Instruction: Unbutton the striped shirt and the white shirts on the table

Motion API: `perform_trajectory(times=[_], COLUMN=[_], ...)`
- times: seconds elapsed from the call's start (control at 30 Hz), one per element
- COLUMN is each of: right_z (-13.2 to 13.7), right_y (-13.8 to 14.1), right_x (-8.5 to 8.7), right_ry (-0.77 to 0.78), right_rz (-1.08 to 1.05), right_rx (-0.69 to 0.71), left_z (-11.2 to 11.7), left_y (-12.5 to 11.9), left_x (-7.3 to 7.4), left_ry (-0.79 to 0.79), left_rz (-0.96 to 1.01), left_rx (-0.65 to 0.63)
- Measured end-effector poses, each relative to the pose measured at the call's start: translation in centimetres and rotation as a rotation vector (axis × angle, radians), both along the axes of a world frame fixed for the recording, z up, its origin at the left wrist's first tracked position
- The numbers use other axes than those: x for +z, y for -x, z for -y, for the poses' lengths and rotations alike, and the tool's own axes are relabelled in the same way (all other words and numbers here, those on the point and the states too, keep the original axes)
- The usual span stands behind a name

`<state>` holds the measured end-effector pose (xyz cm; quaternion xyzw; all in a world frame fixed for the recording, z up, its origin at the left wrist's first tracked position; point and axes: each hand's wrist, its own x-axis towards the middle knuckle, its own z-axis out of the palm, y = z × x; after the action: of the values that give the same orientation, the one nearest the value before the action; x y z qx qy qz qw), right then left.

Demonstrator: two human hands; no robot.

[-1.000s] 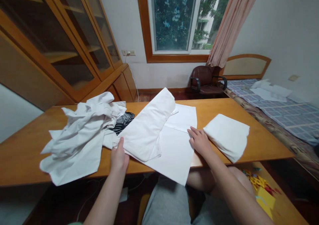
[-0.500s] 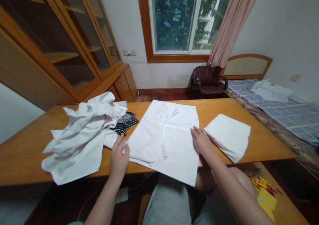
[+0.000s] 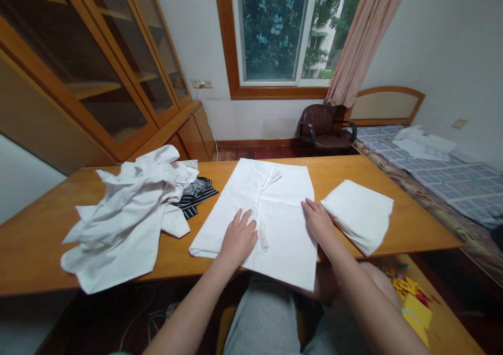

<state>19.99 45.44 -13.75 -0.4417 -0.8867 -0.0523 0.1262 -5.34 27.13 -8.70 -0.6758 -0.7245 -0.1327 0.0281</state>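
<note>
A white cloth garment (image 3: 285,234), partly folded over from the left, lies on the table in front of me, its near edge hanging past the table edge. My left hand (image 3: 239,235) rests flat on the folded-over layer with fingers spread. At the garment's right edge lies my right hand (image 3: 317,220), its fingers stretched out and touching the cloth. Just right of that hand is a folded white cloth (image 3: 361,213). To the left sits a crumpled heap of white cloth (image 3: 129,213), with a black striped cloth (image 3: 194,195) partly under it.
The wooden table (image 3: 416,224) runs across the view. Beyond it stand a glass-door cabinet (image 3: 113,82), a brown armchair (image 3: 322,127) and a bed (image 3: 444,161) with a checked sheet. Yellow items (image 3: 416,310) lie on a lower surface at the right.
My left hand has moved right, from the garment's left edge onto the folded layer. My right hand stays at the right edge. The view has shifted slightly.
</note>
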Motion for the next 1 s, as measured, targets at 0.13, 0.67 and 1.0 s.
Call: perform_trajectory(times=[0.13, 0.67, 1.0], right_z=[-0.3, -0.7, -1.2], right_y=[-0.3, -0.5, -0.9], right_x=[-0.1, -0.7, -0.8], right_ry=[0.01, -0.019, -0.012], right_rz=[-0.01, -0.022, -0.01], right_rx=[0.011, 0.037, 0.045], left_z=[-0.9, 0.2, 6.0], left_y=[0.5, 14.5, 21.3], left_x=[1.4, 9.4, 8.4], left_ry=[0.12, -0.016, 0.187], left_rz=[-0.047, 0.303, 0.393], left_rx=[0.064, 0.343, 0.557])
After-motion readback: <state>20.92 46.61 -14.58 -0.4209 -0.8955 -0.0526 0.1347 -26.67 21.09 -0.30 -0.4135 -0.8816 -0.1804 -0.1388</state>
